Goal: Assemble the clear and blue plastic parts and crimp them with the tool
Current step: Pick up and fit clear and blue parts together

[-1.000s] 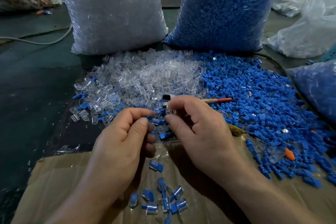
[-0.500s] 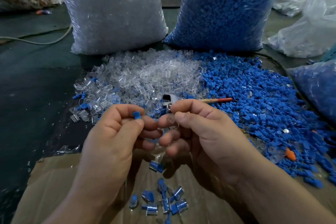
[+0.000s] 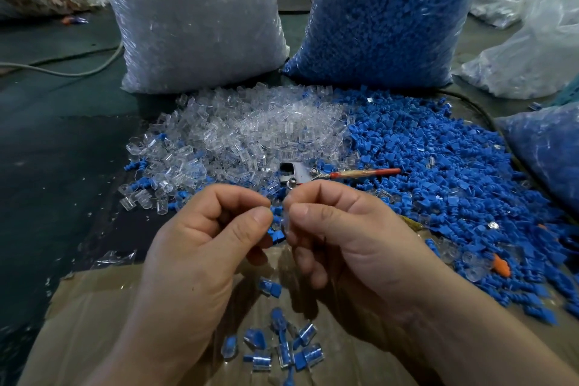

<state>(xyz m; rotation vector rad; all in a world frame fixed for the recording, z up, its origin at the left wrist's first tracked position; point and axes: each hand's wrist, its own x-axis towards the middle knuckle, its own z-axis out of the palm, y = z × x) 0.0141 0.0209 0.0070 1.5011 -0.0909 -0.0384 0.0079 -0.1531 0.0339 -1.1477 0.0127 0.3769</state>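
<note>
Joining looks to be the step in hand: just below the metal crimping tool with a red handle (image 3: 300, 175), the left hand (image 3: 200, 247) and right hand (image 3: 354, 241) meet fingertip to fingertip. The right grip pinches a small clear plastic part (image 3: 284, 224); what the left grip pinches I cannot tell. Next, likely seat the parts squarely, then reach for the tool.

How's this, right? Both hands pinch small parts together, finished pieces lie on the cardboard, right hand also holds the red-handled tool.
Wrong on the tool: the head view shows the red-handled tool lying untouched on the piles. Left hand and right hand do pinch small parts together; finished pieces lie on the cardboard.
</note>
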